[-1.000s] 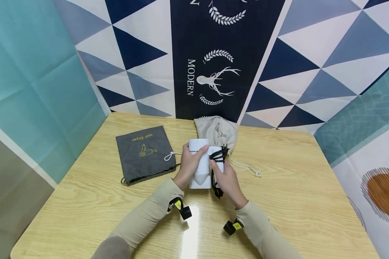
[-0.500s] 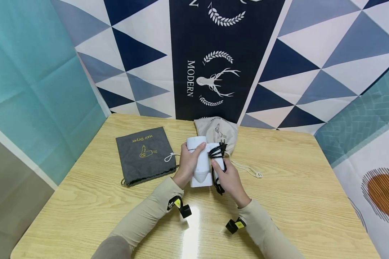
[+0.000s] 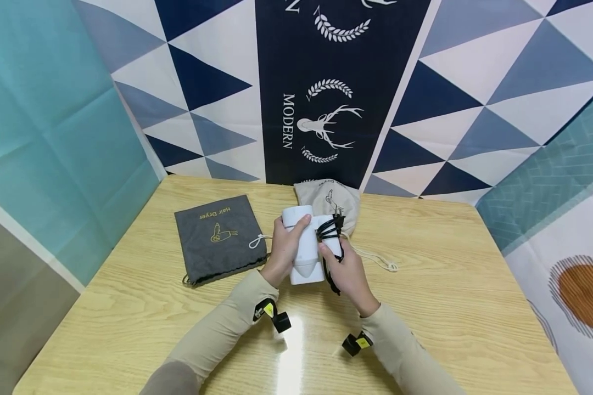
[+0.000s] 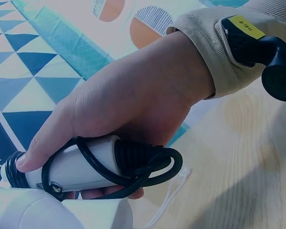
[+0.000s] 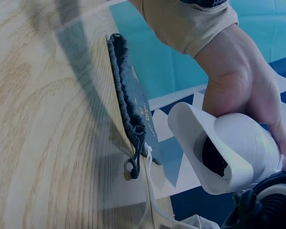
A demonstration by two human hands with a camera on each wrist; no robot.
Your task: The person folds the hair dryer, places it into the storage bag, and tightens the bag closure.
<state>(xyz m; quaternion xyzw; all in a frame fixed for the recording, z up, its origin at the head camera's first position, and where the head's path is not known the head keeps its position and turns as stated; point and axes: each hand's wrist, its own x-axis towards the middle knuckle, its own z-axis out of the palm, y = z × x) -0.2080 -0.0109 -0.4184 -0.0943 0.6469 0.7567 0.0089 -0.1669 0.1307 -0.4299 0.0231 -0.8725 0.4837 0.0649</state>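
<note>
A white hair dryer point(image 3: 307, 249) is held above the table in the head view, its nozzle toward the near side. My left hand point(image 3: 284, 244) grips its body with the thumb across the top. My right hand point(image 3: 350, 271) holds the handle point(image 4: 69, 169), around which a black cord point(image 3: 328, 229) is looped; the plug prongs stick out at the far end. In the right wrist view the flat nozzle point(image 5: 240, 174) shows its dark opening under my left hand. Some fingers of both hands are hidden behind the dryer.
A grey drawstring pouch point(image 3: 217, 236) printed "Hair Dryer" lies flat at the left. Behind the dryer, a beige pouch point(image 3: 318, 193) rests against the patterned backdrop, its white drawstring point(image 3: 375, 258) trailing right over the wooden table point(image 3: 445, 274).
The dryer has tilted slightly, its far end shifting a little left. My right hand has lifted the handle slightly along with it. Both hands keep their hold, and the pouches have not moved.
</note>
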